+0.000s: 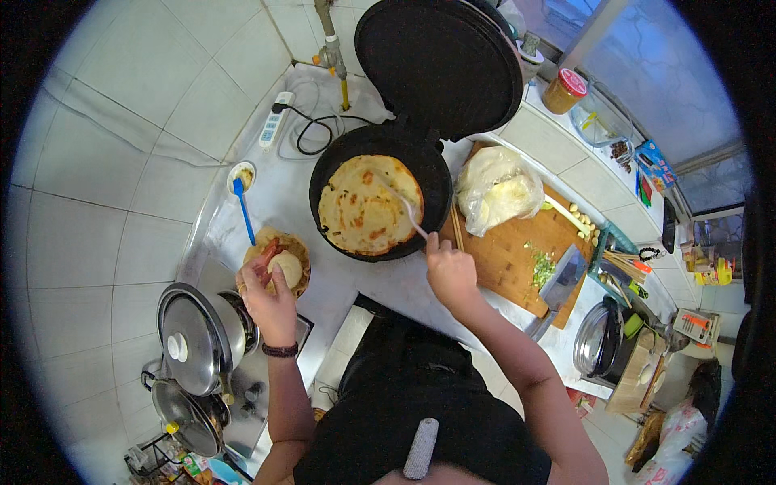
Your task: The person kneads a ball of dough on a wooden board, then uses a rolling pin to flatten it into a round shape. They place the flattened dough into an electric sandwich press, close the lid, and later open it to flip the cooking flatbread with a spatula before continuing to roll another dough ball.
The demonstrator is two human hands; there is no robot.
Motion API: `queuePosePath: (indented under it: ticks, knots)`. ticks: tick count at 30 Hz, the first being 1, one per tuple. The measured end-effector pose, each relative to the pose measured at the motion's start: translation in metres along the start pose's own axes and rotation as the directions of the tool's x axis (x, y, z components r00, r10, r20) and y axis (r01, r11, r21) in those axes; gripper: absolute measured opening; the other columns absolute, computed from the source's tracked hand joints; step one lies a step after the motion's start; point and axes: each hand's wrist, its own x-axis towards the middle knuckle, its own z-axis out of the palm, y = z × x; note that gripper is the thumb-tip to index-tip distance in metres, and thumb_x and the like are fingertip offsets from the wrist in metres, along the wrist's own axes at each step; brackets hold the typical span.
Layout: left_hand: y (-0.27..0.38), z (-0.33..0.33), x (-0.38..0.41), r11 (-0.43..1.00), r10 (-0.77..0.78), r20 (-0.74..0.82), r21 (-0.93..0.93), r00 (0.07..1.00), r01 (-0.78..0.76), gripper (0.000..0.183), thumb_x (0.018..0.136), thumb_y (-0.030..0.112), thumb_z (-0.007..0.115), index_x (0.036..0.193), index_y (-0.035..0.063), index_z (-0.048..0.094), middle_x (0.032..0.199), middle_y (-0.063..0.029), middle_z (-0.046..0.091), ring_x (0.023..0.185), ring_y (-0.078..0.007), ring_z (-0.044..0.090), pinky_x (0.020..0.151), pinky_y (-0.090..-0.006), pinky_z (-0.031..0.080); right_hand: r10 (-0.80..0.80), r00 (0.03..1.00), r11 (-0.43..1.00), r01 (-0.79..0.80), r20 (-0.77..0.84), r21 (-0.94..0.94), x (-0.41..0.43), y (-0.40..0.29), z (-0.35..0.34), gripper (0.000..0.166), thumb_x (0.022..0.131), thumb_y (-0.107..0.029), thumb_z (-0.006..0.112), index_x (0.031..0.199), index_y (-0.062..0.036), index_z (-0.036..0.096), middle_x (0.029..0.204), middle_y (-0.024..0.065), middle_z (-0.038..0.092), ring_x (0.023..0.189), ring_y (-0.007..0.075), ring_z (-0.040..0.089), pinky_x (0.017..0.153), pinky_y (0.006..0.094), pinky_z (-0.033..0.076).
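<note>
A browned flatbread with green flecks [370, 206] lies in the black electric griddle [438, 182], whose lid [439, 66] stands raised. My right hand [450, 267] grips the end of a pale, slender utensil [412, 212], and its far part rests over the flatbread. At the left, my left hand [270, 300] holds a rolled reddish piece of food, perhaps meat [265, 257], beside a pale round item [285, 271], whose kind I cannot tell. Both are above a plate of flatbread [297, 245]. Whether the fingers also touch the round item is unclear.
A small bowl [242, 176] with a blue spoon [244, 212] stands left of the griddle. To the right, a wooden cutting board [497, 267] bears bagged dough [500, 188], chopped scallion [542, 267] and a cleaver [562, 279]. Lidded pots [197, 339] stand lower left; a power strip [276, 121] lies behind.
</note>
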Motion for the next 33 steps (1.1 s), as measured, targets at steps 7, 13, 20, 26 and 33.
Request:
queuePosePath:
  ticks: [7, 13, 20, 26, 33]
  knots:
    - [0.009, 0.028, -0.01, 0.972, -0.099, 0.191, -0.194, 0.977, 0.136, 0.013, 0.088, 0.014, 0.061, 0.089, 0.0016, 0.059, 0.07, -0.0072, 0.062, 0.059, -0.016, 0.058, 0.057, -0.0289, 0.047, -0.163, 0.987, 0.98, 0.163, 0.007, -0.114, -0.009, -0.029, 0.022, 0.036, 0.076, -0.005, 0.056, 0.109, 0.009, 0.058, 0.069, 0.0103, 0.06, 0.055, 0.0194, 0.062, 0.044, 0.0296, 0.049]
    - [0.001, 0.026, -0.023, 0.97, -0.195, 0.254, -0.092, 0.947, 0.225, 0.027, 0.088, 0.023, 0.063, 0.071, 0.002, 0.061, 0.055, -0.0038, 0.056, 0.05, -0.0117, 0.052, 0.052, -0.0266, 0.043, -0.115, 0.991, 0.983, 0.102, -0.075, -0.152, 0.025, -0.014, 0.025, 0.027, 0.076, -0.006, 0.058, 0.099, 0.007, 0.061, 0.066, 0.0069, 0.059, 0.055, 0.0163, 0.062, 0.044, 0.0288, 0.049]
    - [-0.011, 0.017, -0.022, 0.954, -0.254, 0.276, -0.088, 0.927, 0.287, 0.027, 0.089, 0.022, 0.062, 0.071, 0.0021, 0.06, 0.055, -0.0041, 0.056, 0.05, -0.01, 0.052, 0.051, -0.0268, 0.042, -0.093, 0.995, 0.98, 0.084, -0.039, -0.181, 0.058, 0.017, 0.029, 0.022, 0.078, -0.008, 0.057, 0.097, 0.0031, 0.062, 0.073, 0.0094, 0.062, 0.063, 0.0199, 0.065, 0.05, 0.0293, 0.052]
    - [-0.01, 0.009, -0.028, 0.931, -0.292, 0.232, -0.151, 0.928, 0.331, 0.016, 0.088, 0.017, 0.061, 0.081, 0.002, 0.061, 0.06, -0.0021, 0.059, 0.053, -0.0083, 0.054, 0.052, -0.0249, 0.042, -0.076, 0.995, 0.99, 0.066, -0.072, -0.125, 0.078, 0.0, 0.024, 0.026, 0.075, -0.008, 0.06, 0.1, 0.0015, 0.062, 0.076, 0.0125, 0.063, 0.064, 0.0233, 0.066, 0.053, 0.0316, 0.054]
    - [-0.023, 0.009, -0.037, 0.919, -0.266, 0.202, -0.242, 0.943, 0.311, 0.016, 0.087, 0.017, 0.063, 0.081, 0.0014, 0.063, 0.064, -0.0034, 0.062, 0.055, -0.0075, 0.054, 0.052, -0.0231, 0.042, -0.113, 0.994, 0.986, 0.112, 0.0, -0.127, 0.107, -0.023, 0.05, 0.007, 0.073, -0.007, 0.062, 0.075, -0.0065, 0.068, 0.076, 0.0087, 0.065, 0.076, 0.0238, 0.066, 0.06, 0.0332, 0.054]
